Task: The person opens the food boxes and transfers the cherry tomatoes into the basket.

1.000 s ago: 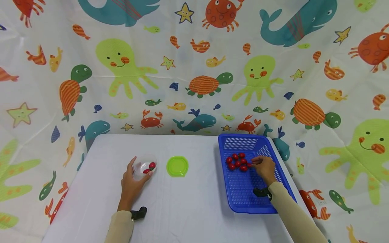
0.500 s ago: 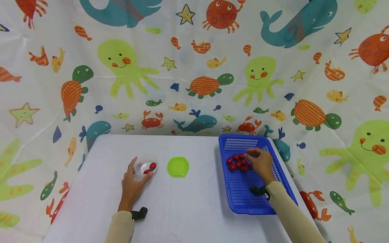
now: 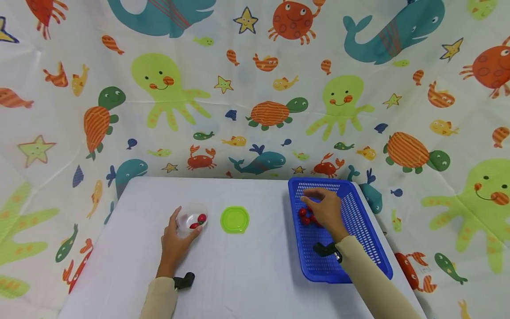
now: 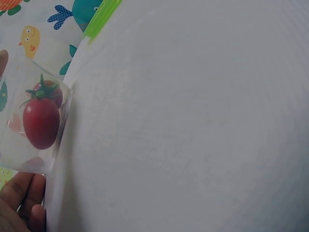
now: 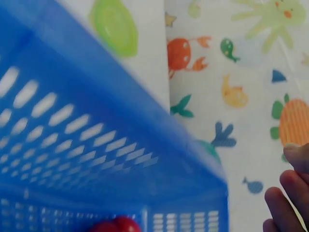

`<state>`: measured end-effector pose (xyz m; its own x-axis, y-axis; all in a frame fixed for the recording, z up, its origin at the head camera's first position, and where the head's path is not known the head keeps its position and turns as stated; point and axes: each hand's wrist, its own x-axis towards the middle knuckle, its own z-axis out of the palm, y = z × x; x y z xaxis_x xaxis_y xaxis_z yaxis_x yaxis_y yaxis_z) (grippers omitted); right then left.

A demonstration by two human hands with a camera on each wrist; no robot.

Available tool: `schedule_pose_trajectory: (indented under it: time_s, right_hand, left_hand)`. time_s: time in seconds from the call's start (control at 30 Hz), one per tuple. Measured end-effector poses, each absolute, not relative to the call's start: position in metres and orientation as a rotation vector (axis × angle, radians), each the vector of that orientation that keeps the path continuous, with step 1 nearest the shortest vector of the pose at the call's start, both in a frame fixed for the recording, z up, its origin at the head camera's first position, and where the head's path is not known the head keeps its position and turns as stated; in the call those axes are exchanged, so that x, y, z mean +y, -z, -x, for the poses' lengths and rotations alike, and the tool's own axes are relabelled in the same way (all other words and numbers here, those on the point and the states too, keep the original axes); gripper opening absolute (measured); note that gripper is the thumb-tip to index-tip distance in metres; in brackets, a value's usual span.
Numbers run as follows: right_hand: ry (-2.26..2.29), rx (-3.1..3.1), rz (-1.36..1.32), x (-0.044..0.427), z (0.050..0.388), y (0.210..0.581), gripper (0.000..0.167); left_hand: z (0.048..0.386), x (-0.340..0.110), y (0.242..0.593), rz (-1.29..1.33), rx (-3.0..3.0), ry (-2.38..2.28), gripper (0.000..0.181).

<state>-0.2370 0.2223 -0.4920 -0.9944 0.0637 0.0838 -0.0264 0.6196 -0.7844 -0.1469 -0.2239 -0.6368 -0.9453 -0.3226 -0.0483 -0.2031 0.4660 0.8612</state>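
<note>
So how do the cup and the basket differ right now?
The cup is small, the basket much larger. The cup is clear and without slots; the basket is blue and slotted. The left hand grips the cup, while the right hand is over the basket. Both contain red tomatoes.

Beige long sleeves on both arms here, plain, cuffs right at the wrist: left sleeve [image 3: 159, 297], right sleeve [image 3: 372, 272]. Both the left hand [image 3: 176, 246] and right hand [image 3: 326, 212] are bare past the cuff. Each wrist also wears a chunky black gadget with a rounded end: left wrist camera [image 3: 184, 281] and right wrist camera [image 3: 324, 249]. There's a shiny silvery bit by the right cuff, maybe a screw, too small to tell.
</note>
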Motion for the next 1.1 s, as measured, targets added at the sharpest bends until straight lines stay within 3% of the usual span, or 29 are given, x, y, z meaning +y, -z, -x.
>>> schedule_pose_trajectory:
  time_s: [1.1]
  right_hand:
    - [-1.526, -2.672, -0.226, 0.16, 0.23, 0.485, 0.024]
  left_hand:
    - [0.146, -0.222, 0.631, -0.512, -2.609, 1.494, 0.105]
